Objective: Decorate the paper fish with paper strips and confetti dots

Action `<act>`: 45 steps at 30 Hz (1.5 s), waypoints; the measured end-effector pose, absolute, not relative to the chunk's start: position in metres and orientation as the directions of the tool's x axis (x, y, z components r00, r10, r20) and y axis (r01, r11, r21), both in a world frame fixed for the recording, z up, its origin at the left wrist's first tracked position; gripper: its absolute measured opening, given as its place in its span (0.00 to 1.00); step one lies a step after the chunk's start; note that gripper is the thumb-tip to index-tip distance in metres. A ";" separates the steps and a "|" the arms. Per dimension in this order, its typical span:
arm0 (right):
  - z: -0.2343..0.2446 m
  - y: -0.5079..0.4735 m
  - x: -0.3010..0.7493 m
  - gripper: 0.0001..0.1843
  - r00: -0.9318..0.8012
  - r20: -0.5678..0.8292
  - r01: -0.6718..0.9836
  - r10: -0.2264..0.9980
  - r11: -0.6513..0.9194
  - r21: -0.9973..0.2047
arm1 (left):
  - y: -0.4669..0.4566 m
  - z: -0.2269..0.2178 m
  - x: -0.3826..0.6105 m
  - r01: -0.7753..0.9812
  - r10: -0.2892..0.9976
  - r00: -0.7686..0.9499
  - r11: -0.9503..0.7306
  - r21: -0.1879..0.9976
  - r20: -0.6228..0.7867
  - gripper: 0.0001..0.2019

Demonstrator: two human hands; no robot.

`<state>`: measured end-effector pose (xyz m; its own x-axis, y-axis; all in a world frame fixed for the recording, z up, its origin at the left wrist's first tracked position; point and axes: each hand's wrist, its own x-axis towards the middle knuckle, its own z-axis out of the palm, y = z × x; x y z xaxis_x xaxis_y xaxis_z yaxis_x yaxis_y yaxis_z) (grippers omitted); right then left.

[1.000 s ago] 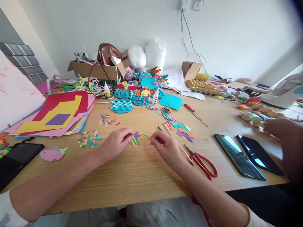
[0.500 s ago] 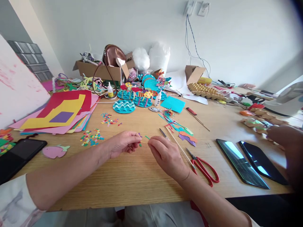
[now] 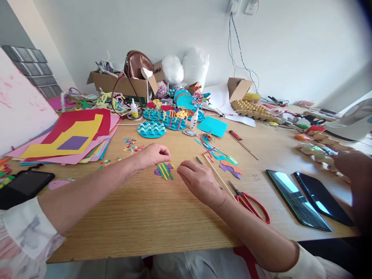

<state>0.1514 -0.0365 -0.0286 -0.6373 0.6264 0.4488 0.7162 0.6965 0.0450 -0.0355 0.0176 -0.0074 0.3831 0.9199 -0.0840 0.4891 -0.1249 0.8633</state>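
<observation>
My left hand [image 3: 152, 154] is closed in a pinch at the upper edge of a small paper fish [image 3: 164, 171]. The fish is purple with slanting green and yellow stripes, and its face is turned up. To its right my right hand [image 3: 199, 181] is also pinched, fingertips close to the tail. Whatever lies between those fingertips is too small to make out. Beyond the right hand are a pen [image 3: 198, 160], a thin wooden stick [image 3: 218, 174] and red-handled scissors [image 3: 252, 203].
Coloured paper sheets [image 3: 69, 133] are stacked at left, with small paper bits [image 3: 132, 145] nearby. Wavy blue craft pieces [image 3: 151, 130], a white glue bottle [image 3: 193, 120] and paper scraps [image 3: 231, 169] lie ahead. Two dark glossy slabs [image 3: 298, 199] lie right; another person's blurred hand [image 3: 347, 164] shows there.
My left hand has lifted away from me, and the striped fish, earlier mostly hidden, now shows below it. The green strip at my right fingertips no longer shows there.
</observation>
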 end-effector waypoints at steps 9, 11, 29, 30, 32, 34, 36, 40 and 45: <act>-0.040 -0.027 0.145 0.08 -0.716 0.323 0.691 0.618 0.693 0.206 | 0.033 -0.033 -0.039 0.680 0.896 0.444 -0.341 0.649 0.007 0.06; -0.042 -0.025 0.144 0.07 -0.722 0.295 0.689 0.626 0.689 0.223 | 0.035 -0.036 -0.040 0.694 0.889 0.458 -0.373 0.616 0.022 0.06; -0.055 -0.019 0.140 0.08 -0.740 0.281 0.668 0.611 0.718 0.199 | 0.041 -0.053 -0.043 0.732 0.854 0.504 -0.502 0.460 0.130 0.04; -0.055 -0.019 0.140 0.08 -0.741 0.279 0.667 0.611 0.719 0.197 | 0.041 -0.053 -0.043 0.731 0.854 0.504 -0.502 0.461 0.131 0.04; -0.055 -0.019 0.140 0.08 -0.743 0.271 0.665 0.613 0.721 0.193 | 0.042 -0.053 -0.042 0.731 0.854 0.504 -0.503 0.461 0.132 0.04; -0.054 -0.019 0.139 0.08 -0.745 0.262 0.663 0.614 0.725 0.188 | 0.042 -0.053 -0.042 0.736 0.857 0.499 -0.496 0.461 0.127 0.04; -0.053 -0.019 0.139 0.08 -0.746 0.258 0.662 0.615 0.727 0.182 | 0.042 -0.054 -0.042 0.740 0.861 0.495 -0.490 0.461 0.121 0.04; -0.052 -0.020 0.138 0.08 -0.747 0.250 0.661 0.616 0.730 0.176 | 0.043 -0.054 -0.043 0.739 0.857 0.500 -0.497 0.454 0.125 0.04; -0.053 -0.019 0.138 0.08 -0.755 0.236 0.652 0.611 0.738 0.173 | 0.043 -0.055 -0.043 0.742 0.855 0.503 -0.503 0.444 0.127 0.04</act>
